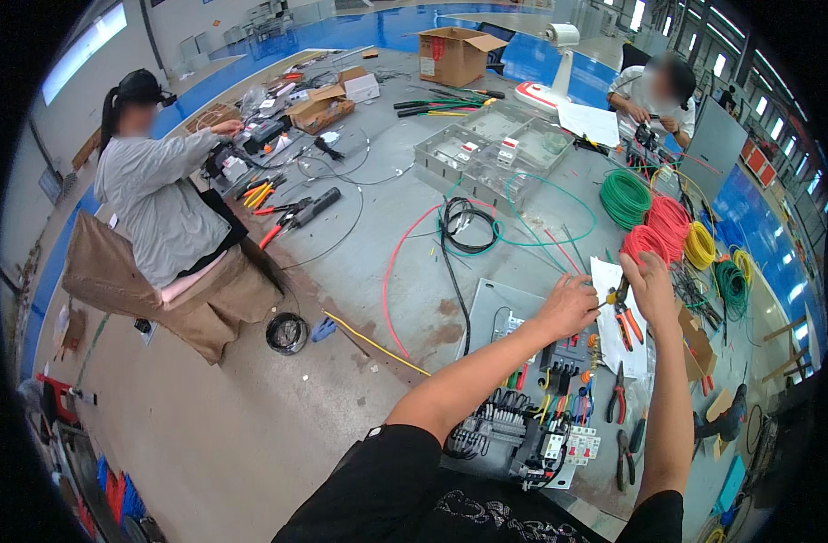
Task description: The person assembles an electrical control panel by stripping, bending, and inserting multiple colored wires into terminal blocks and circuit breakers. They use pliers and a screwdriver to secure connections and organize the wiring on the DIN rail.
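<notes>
Breaker panel (523,425) lies nearest, flat on the grey floor (251,425) just ahead of the person's lap, packed with switch blocks and short red, yellow, blue and green jumper wires. Several pliers (618,394) with red handles rest just right of it, on and beside a white paper sheet (604,276).

Left hand (568,306) is extended over the panel's far edge, fingers curled narrow and knuckles up; whether it pinches anything cannot be told from this view. Right hand (651,281) sits just beside it, closed around orange-handled cutters (624,312), whose handles hang down below the palm. The two hands are near each other but apart.

Beyond the hands: coils of wire in red (660,226), green (625,196) and yellow (700,244), touching one another. Loose black cable (464,222) and a long red wire (391,271) trail across the floor to the left. Farther out, a clear plastic enclosure (491,149) and an open cardboard box (455,54).

Far left, a seated person (156,195) in grey works over scattered tools. Far right, another person (649,95) bends over wiring.
</notes>
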A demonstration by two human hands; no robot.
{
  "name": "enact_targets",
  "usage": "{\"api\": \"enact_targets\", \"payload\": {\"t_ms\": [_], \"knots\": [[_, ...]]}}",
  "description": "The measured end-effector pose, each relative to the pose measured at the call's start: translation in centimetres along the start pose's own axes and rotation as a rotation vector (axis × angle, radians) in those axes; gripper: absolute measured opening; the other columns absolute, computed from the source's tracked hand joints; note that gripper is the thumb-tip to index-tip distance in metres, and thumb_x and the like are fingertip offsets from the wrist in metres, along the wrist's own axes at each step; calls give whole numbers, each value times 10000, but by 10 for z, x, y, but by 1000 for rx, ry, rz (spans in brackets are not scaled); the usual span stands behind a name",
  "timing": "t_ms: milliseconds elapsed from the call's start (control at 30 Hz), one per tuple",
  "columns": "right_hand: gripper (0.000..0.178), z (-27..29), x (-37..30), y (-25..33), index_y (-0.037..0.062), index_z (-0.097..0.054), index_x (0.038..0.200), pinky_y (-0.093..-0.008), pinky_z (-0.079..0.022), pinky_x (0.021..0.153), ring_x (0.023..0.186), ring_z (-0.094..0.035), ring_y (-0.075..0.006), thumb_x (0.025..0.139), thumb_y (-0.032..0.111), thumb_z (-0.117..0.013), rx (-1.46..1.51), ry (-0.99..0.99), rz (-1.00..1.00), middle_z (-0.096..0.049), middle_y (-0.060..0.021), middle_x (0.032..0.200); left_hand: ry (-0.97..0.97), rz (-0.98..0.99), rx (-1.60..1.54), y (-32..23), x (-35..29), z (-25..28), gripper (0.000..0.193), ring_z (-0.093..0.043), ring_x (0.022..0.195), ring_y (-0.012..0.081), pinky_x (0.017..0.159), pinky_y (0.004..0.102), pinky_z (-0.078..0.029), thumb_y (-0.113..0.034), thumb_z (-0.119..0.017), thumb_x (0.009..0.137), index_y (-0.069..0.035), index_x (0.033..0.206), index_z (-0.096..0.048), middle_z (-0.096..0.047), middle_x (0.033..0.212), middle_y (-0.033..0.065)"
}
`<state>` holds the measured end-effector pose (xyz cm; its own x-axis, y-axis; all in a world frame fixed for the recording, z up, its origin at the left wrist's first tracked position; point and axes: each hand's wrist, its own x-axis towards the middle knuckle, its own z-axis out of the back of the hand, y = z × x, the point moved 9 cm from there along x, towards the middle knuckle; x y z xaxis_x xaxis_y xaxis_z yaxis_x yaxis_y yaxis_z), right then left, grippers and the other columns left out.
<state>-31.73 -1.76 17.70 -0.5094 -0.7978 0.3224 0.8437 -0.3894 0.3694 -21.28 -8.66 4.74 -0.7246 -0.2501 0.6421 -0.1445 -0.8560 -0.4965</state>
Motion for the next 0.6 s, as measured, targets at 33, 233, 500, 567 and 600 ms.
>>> {"api": "enact_targets", "payload": {"t_ms": [33, 233, 500, 567, 600], "knots": [[582, -7, 13, 9, -37, -807, 891, -472, -413, 1143, 1343, -528, -487, 995, 511, -639, 29, 86, -7, -636, -302, 1358, 1, 4, 7, 0, 0, -1, 189, -538, 1332, 353, 1124, 599, -373, -252, -731, 895, -85, 980, -750, -709, 1188, 54], [338, -23, -25, 102, 20, -819, 864, -517, -394, 1171, 1475, -425, -457, 855, 358, -806, -46, 117, 457, -592, -215, 1469, -69, 91, -31, 12, -5, -5, 203, -502, 1385, 360, 1167, 596, -334, -296, -747, 876, -142, 1004, -781, -706, 1187, 50], [362, 28, -35, 28, 15, -842, 936, -515, -379, 1182, 1470, -435, -454, 922, 368, -769, -154, -29, 170, -593, -255, 1465, 60, 109, -6, 19, -4, -17, 198, -491, 1396, 365, 1163, 607, -327, -283, -722, 880, -103, 929, -788, -707, 1234, 71], [391, 12, -10, 23, 22, -843, 945, -518, -391, 1172, 1455, -448, -469, 939, 401, -743, -158, 1, 131, -606, -270, 1440, 61, 66, 16, 15, -2, -17, 192, -485, 1400, 367, 1164, 614, -328, -281, -722, 881, -109, 930, -793, -707, 1234, 75], [407, 1, 1, 23, 26, -843, 950, -520, -398, 1167, 1447, -454, -476, 948, 417, -730, -151, 18, 118, -613, -277, 1427, 80, 86, 32, 16, -2, -14, 192, -481, 1404, 363, 1170, 617, -326, -281, -722, 882, -111, 935, -795, -705, 1244, 75]]}}
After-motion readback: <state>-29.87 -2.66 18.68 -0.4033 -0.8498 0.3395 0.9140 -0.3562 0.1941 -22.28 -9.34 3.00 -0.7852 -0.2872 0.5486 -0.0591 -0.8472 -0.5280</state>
